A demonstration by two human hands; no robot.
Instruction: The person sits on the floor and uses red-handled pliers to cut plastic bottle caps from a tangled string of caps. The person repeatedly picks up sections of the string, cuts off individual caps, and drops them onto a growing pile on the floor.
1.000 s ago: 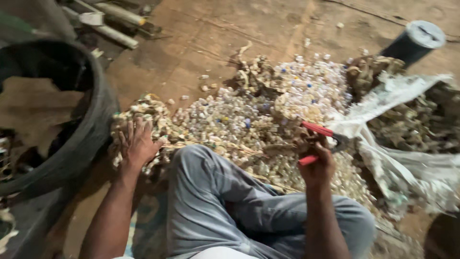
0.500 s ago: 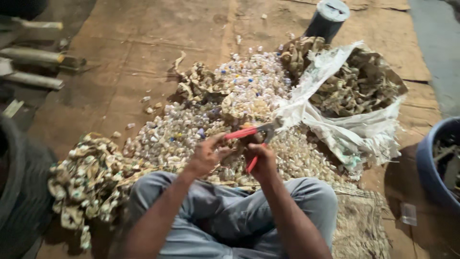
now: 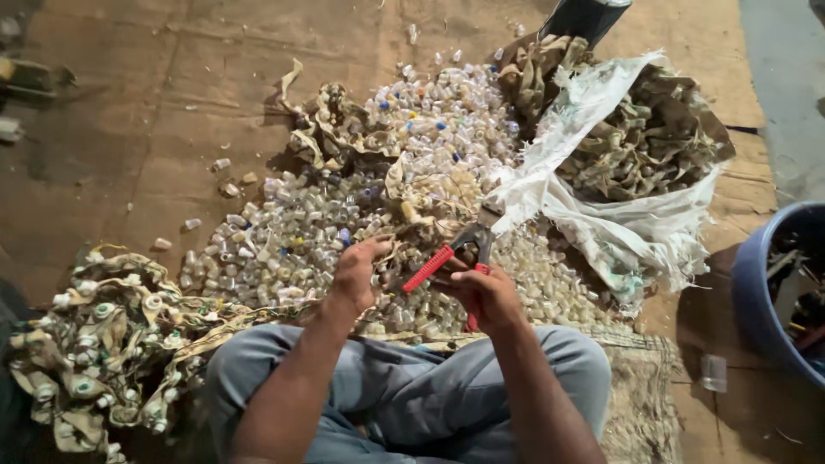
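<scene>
the right hand [image 3: 488,292] is wrapped tight round the red handles of the cutters [image 3: 454,258]. the metal tip points up toward 1 o'clock. the left hand [image 3: 357,275] pinches a dirty tan strip [image 3: 404,249] right by the cutters, fingers closed on it. i cannot tell if the blades are biting the strip, as the hands hide that bit.

to do this well, i think the strip should be held tight and close to the blades, with the fingers kept out of the way. small, clean snips look best.

all of this is seen from the head camera. the hands are near the middle, over a big pile of little clear pieces [image 3: 344,206] on the brown floor [image 3: 155,129].

at 2 o'clock a torn white sack [image 3: 601,215] lies open, full of crumpled tan scraps [image 3: 653,146]. at 3 o'clock a blue tub [image 3: 756,292] holds dark bits, too dim to tell what. at 12 o'clock stands a dark can [image 3: 584,15]; its inside is hidden. at 8 o'clock lies a heap of strips with round caps [image 3: 103,335].
</scene>
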